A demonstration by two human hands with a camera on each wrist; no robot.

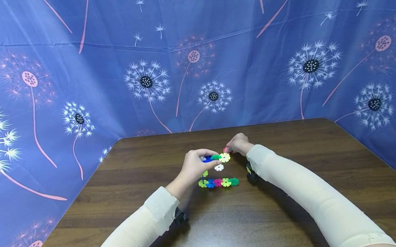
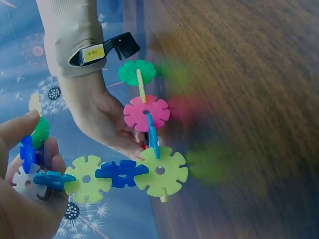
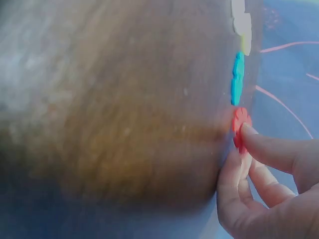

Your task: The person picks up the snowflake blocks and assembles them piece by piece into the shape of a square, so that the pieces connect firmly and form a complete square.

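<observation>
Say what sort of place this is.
Probably an indoor spot screened off for tabletop handwork: dandelion-print fabric hangs behind and on both sides of a wood-grain table, where a chain of flower-shaped plastic discs is in hand. The room beyond is hidden.

Room lay free in front of the chain (image 1: 218, 182), between the sleeves (image 1: 304, 190); the left hand (image 1: 195, 164) blocked the chain's far edge, the right hand (image 1: 240, 143) the space beyond its right end.
</observation>
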